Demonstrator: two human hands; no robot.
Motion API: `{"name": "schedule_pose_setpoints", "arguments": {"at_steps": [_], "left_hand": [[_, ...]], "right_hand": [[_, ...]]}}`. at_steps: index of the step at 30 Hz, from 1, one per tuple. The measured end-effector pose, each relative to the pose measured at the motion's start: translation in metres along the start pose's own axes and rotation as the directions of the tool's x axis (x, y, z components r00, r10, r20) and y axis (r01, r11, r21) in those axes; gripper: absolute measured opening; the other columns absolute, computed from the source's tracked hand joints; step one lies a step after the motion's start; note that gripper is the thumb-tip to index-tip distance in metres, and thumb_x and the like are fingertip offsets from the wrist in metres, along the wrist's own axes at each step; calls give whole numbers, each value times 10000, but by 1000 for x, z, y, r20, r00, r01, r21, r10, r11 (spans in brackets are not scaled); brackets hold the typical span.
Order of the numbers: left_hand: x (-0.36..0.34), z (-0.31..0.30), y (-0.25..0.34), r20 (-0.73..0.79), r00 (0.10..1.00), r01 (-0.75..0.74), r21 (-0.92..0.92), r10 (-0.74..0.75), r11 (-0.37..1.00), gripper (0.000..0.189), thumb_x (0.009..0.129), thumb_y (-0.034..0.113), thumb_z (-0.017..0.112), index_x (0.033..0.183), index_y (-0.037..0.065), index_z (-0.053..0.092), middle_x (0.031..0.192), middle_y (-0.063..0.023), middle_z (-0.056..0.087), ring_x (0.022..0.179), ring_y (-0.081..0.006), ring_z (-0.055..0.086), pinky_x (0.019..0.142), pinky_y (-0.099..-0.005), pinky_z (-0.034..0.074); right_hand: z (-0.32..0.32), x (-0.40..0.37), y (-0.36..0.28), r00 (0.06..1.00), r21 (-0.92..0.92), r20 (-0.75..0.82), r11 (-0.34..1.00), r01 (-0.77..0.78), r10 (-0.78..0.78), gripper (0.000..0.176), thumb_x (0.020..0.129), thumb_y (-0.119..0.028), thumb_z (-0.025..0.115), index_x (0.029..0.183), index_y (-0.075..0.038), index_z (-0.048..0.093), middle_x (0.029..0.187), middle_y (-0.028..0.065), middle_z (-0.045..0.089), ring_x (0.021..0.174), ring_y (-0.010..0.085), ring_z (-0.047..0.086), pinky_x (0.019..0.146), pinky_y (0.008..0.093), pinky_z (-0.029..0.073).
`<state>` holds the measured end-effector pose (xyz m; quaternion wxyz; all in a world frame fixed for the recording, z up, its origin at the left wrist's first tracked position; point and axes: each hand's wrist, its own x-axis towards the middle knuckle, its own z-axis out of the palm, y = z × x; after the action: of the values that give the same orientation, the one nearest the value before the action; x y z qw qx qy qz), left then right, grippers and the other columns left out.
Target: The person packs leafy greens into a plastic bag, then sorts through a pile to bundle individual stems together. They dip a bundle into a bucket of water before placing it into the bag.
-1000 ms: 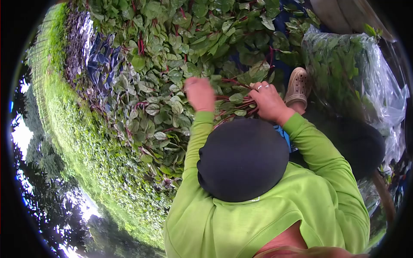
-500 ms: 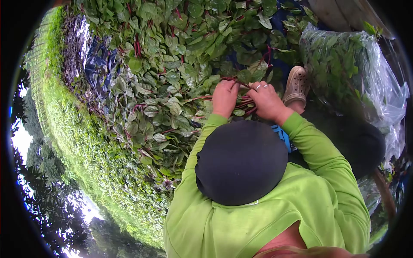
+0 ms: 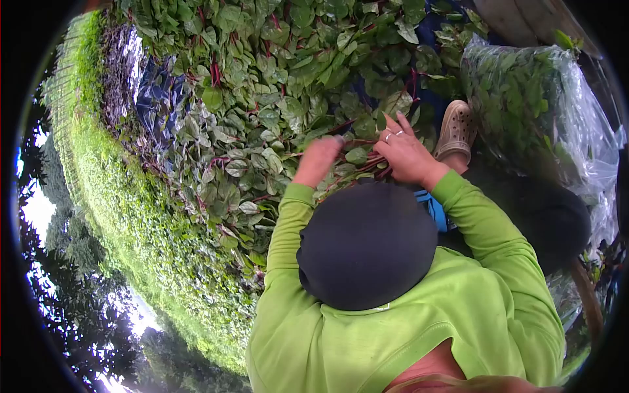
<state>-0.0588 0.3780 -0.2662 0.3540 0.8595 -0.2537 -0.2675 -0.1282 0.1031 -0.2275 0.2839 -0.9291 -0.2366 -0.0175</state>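
Gripping a small bunch of red stems (image 3: 367, 165) near its edge, the right hand (image 3: 405, 156) has some fingers bent over them while others lift clear, a hold that probably keeps the bunch together and leaves room for more stems beside it. With that hand as the clock's centre, the left hand (image 3: 319, 159) sits at nine o'clock, close to the stems; it is blurred, so whether it is closed on anything cannot be told. The bunch lies just beside the right palm, toward eight o'clock, stems pointing to the fingers, which likely makes it easy to keep them level. Loose leafy stems (image 3: 295, 85) spread from nine round to twelve o'clock, seemingly laid out within short reach of the left hand. At two o'clock stands a clog (image 3: 457, 131), with clear plastic (image 3: 576, 118) over greenery farther out, apart from the hands.
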Motion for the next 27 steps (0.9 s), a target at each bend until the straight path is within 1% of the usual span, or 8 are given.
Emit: {"name": "schedule_pose_setpoints", "arguments": {"at_steps": [3, 6, 9, 12, 15, 21, 22, 27], "left_hand": [[-10, 46, -36, 186, 973, 118, 119, -139, 986, 336, 1014, 312, 484, 1016, 54, 698, 941, -227, 679, 920, -443, 627, 856, -469, 508], [-4, 54, -58, 325, 945, -81, 115, 39, 990, 307, 973, 320, 547, 982, 46, 686, 916, -228, 661, 923, -429, 625, 837, -480, 508], [25, 38, -21, -80, 958, 286, 185, -276, 940, 235, 821, 191, 686, 1027, 80, 679, 1013, -203, 671, 993, -365, 643, 865, -473, 508], [56, 50, -32, -299, 945, 248, 387, -133, 888, 254, 762, 219, 746, 966, 82, 681, 1030, -180, 679, 962, -349, 638, 864, -481, 503], [68, 46, -28, -203, 970, 229, 602, -131, 765, 169, 801, 185, 739, 945, 102, 708, 920, -145, 676, 1012, -328, 625, 815, -479, 508], [70, 26, 20, -191, 962, 201, 17, -194, 979, 182, 823, 161, 750, 978, 65, 749, 919, -128, 731, 889, -285, 702, 815, -380, 546], [67, 32, 23, -151, 982, 117, 23, -112, 993, 270, 877, 194, 732, 1114, 66, 750, 956, -147, 742, 875, -241, 721, 812, -328, 545], [56, 61, 26, 257, 906, 422, -476, -337, 772, 382, 977, 191, 595, 1313, 16, 645, 1001, -91, 747, 917, -127, 655, 828, -293, 508]], "right_hand": [[4, 0, 8, 989, 206, 142, 978, 22, -52, 320, 664, -2, 672, 976, -73, 655, 951, 118, 610, 1011, 336, 599, 990, 487, 439], [3, -4, 3, 974, 173, 224, 983, -59, 19, 388, 671, -21, 684, 1052, -82, 645, 915, 117, 624, 948, 341, 618, 909, 466, 467], [4, -4, 2, 965, 144, 251, 984, -107, 68, 429, 684, -41, 693, 1107, -92, 642, 913, 119, 637, 925, 347, 624, 843, 470, 482], [8, -4, 4, 930, 108, 345, 979, -172, 126, 464, 707, -94, 720, 1164, -123, 644, 954, 123, 656, 962, 341, 635, 843, 465, 490], [18, -10, 7, 907, 103, 392, 972, -212, 156, 456, 723, -144, 744, 1170, -138, 653, 984, 127, 667, 982, 339, 641, 842, 464, 495], [13, -10, 6, 933, 155, 330, 967, -202, 142, 445, 721, -126, 721, 1157, -83, 643, 956, 139, 656, 949, 362, 637, 801, 473, 501], [13, -9, 7, 935, 146, 330, 971, -191, 134, 458, 720, -127, 722, 1167, -76, 633, 963, 140, 655, 952, 362, 637, 800, 474, 500], [12, -15, 1, 907, 53, 335, 957, -287, 253, 544, 752, -212, 759, 1241, -70, 568, 1068, 152, 642, 1019, 341, 635, 825, 461, 498]]}}
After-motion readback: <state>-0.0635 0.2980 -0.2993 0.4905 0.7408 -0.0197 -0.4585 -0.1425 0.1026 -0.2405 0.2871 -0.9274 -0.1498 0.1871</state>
